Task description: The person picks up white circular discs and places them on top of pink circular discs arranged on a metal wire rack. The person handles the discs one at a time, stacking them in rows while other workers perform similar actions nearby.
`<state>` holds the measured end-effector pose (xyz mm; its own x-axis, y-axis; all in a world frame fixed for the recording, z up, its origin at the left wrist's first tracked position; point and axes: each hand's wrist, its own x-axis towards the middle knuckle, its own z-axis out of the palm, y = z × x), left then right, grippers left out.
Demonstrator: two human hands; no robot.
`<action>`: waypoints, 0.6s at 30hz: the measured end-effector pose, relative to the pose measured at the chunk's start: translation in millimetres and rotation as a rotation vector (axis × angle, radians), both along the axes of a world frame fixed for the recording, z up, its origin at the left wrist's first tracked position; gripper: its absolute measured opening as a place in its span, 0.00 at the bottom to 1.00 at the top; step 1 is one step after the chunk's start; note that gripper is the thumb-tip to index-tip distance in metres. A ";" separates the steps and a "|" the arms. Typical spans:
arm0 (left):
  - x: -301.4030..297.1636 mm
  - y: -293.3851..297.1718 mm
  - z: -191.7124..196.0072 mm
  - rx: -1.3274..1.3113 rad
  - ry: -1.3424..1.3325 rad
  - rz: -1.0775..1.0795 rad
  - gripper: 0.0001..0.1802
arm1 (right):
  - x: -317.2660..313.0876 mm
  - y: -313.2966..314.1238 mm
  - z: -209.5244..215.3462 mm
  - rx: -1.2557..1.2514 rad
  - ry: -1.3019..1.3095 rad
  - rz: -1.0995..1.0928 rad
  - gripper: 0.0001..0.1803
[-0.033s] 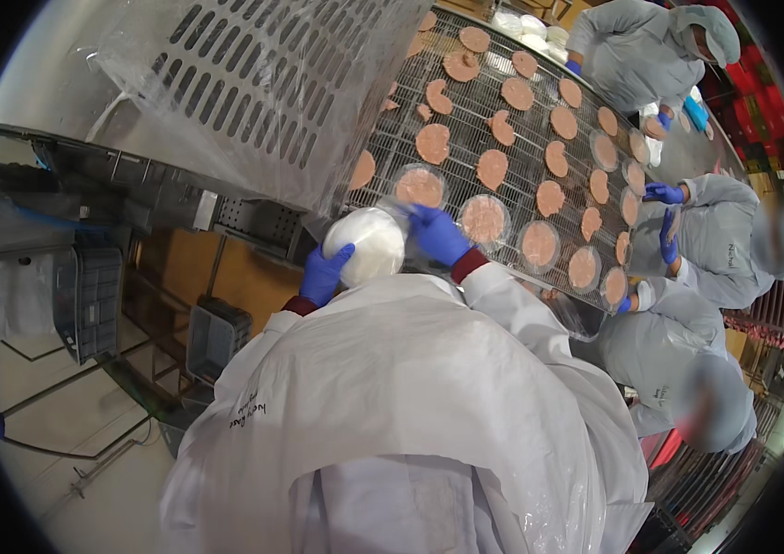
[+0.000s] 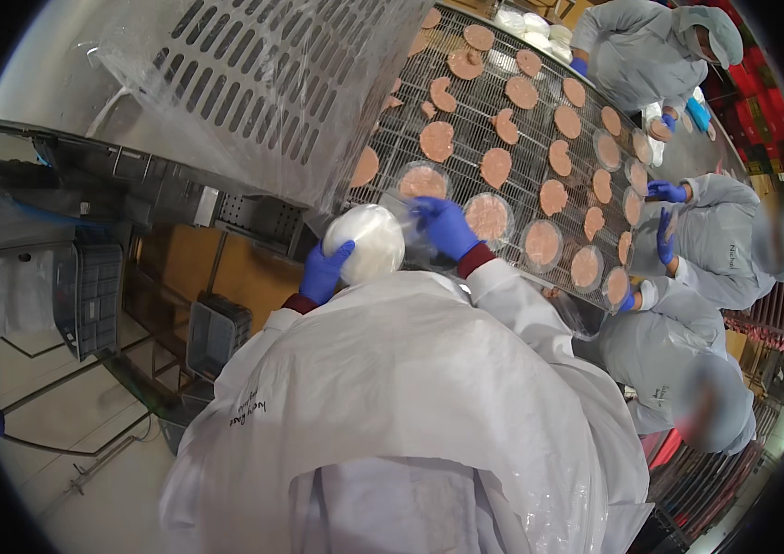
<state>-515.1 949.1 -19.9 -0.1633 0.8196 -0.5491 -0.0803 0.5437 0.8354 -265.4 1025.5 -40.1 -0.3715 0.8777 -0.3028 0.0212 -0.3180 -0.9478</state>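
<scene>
My left hand (image 2: 325, 270), in a blue glove, holds a stack of white round trays (image 2: 366, 242) from below at the near edge of a wire-mesh conveyor belt (image 2: 466, 120). Just right of the stack, my right hand (image 2: 445, 226), also blue-gloved, pinches a thin clear round tray (image 2: 407, 235) peeled off the stack. Round pink patties (image 2: 487, 217) lie in rows on the belt. The nearest ones sit in clear round trays; those farther back lie bare on the mesh. A white coat covers my arms and chest.
A slotted metal guard (image 2: 263, 83) wrapped in clear film overhangs the belt's left end. Three people in grey coats and blue gloves (image 2: 715, 240) work along the belt's right side. Grey crates (image 2: 87, 295) stand on the floor at lower left.
</scene>
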 end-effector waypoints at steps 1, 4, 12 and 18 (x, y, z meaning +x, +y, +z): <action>-0.4 -4.7 -0.5 -0.002 -0.001 0.007 0.23 | 7.4 10.4 -11.0 0.059 -0.202 -0.054 0.13; -6.5 -6.5 4.7 -0.068 -0.003 0.037 0.23 | 3.9 23.7 -14.7 0.160 -0.460 -0.140 0.10; -26.7 -19.0 -21.4 0.004 -0.090 0.108 0.22 | -39.4 89.2 11.8 0.503 -0.724 -0.097 0.11; -22.4 -23.2 -18.9 -0.020 -0.062 0.099 0.22 | -65.5 47.6 -41.5 1.212 -0.797 0.117 0.19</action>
<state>-537.5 925.9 -38.8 -0.2078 0.7898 -0.5770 -0.1858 0.5473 0.8161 -330.8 1073.1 -81.6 -0.5484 0.7164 0.4313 0.6286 0.6933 -0.3523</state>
